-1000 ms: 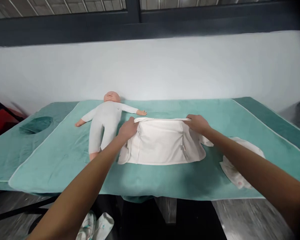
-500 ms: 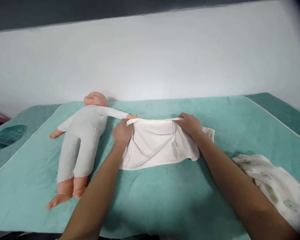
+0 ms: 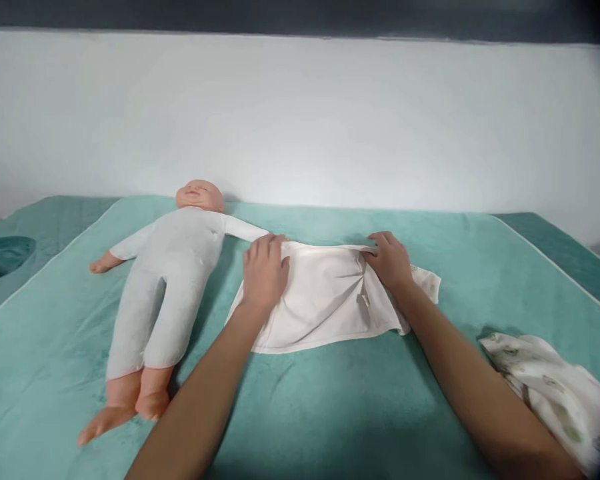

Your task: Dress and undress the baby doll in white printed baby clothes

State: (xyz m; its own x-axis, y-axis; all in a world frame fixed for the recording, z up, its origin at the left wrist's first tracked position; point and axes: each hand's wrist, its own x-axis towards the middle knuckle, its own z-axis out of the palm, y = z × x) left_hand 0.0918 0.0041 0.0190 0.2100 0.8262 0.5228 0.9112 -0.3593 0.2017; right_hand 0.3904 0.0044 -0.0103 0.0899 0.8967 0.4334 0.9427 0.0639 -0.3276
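Note:
A white baby shirt [image 3: 320, 293] lies spread on the green mat, creased toward a small tie or tab at its right. My left hand [image 3: 266, 270] rests on its upper left corner, fingers stretched out and thumb apart. At the upper right edge is my right hand [image 3: 389, 260], its thumb on the cloth and its fingers reaching just past the edge, with a gap between them. A patterned piece of cloth [image 3: 427, 283] shows beyond the right wrist. Left of the shirt, a baby doll [image 3: 173, 267] in a white bodysuit lies on its back, one hand partly hidden behind my left fingers.
A crumpled white cloth with a green print [image 3: 555, 393] lies at the right, close to my right forearm. The green padded mat [image 3: 300, 413] covers the surface up to a white wall [image 3: 300, 120]. At the left is a dark green hollow [image 3: 5, 257].
My left hand has loosened from the shirt's edge and now lies flat on it. The right thumb and fingers have spread apart. The view has levelled and shifted slightly.

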